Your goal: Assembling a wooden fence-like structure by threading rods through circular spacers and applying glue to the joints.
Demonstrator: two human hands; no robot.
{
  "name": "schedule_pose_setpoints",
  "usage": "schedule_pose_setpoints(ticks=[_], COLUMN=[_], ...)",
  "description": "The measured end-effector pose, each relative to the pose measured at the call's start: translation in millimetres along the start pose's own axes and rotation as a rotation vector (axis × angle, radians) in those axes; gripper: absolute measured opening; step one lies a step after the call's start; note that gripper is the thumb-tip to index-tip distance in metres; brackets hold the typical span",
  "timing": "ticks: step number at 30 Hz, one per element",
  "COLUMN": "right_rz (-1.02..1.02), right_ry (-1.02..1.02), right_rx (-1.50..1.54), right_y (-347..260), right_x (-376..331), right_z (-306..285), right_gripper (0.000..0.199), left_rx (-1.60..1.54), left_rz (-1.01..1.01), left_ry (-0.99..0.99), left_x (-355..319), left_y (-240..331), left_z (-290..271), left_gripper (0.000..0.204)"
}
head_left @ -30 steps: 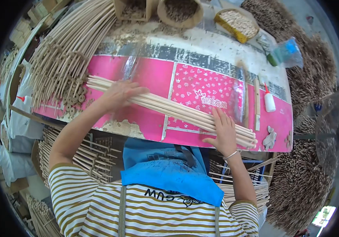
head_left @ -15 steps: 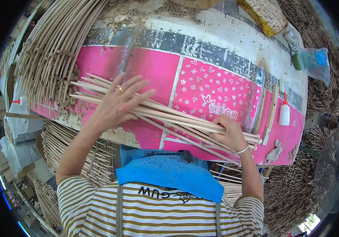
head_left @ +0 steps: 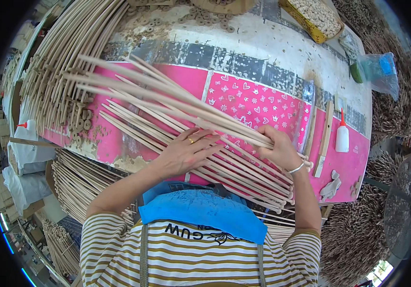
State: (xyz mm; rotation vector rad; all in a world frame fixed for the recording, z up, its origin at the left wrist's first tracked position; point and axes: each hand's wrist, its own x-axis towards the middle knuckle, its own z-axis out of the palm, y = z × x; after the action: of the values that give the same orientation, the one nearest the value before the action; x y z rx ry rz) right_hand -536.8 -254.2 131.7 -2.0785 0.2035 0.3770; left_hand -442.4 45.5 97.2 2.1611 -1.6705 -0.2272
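Note:
A bunch of long thin wooden sticks is gripped near its knobbed right end by my right hand; its far end fans out to the left, blurred. Below it, more wooden sticks lie spread side by side on the pink table covering, their round knobs toward my right forearm. My left hand rests flat on these loose sticks, palm down with the fingers stretched out. A ring shows on one of its fingers.
At the left lies a big pile of sticks with wooden rings. Loose rings are scattered at the back, beside a yellow box of small pale pieces. A red-tipped glue bottle and a wooden strip stand and lie at the right.
The bunch has been parted: some sticks now lie spread on the table under my left hand, which moved right and nearer. My right hand keeps the others, their left ends swung farther away.

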Motion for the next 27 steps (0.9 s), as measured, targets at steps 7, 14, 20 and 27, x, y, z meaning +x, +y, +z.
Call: schedule_pose_setpoints(ticks=[7, 14, 20, 27], right_rz=[-0.07, 0.425, 0.538, 0.741], right_ry=[-0.079, -0.046, 0.198, 0.169], right_rx=[-0.021, 0.428, 0.631, 0.878], right_y=[-19.5, -3.9, 7.2, 40.3], right_x=[-29.2, -97.1, -149.7, -169.1], right_z=[-27.9, -52.5, -48.3, -22.6], right_gripper=[0.046, 0.043, 0.047, 0.043], left_rx=[0.162, 0.045, -0.007, 0.445], left_rz=[-0.121, 0.073, -0.25, -0.446], left_ry=[-0.077, 0.403, 0.603, 0.441], left_x=[16.6, 44.5, 193.0, 378.5], left_y=[-20.8, -76.8, -230.5, -364.0], left_z=[-0.9, -48.7, -87.7, -118.0], left_gripper=[0.063, 0.016, 0.026, 0.07])
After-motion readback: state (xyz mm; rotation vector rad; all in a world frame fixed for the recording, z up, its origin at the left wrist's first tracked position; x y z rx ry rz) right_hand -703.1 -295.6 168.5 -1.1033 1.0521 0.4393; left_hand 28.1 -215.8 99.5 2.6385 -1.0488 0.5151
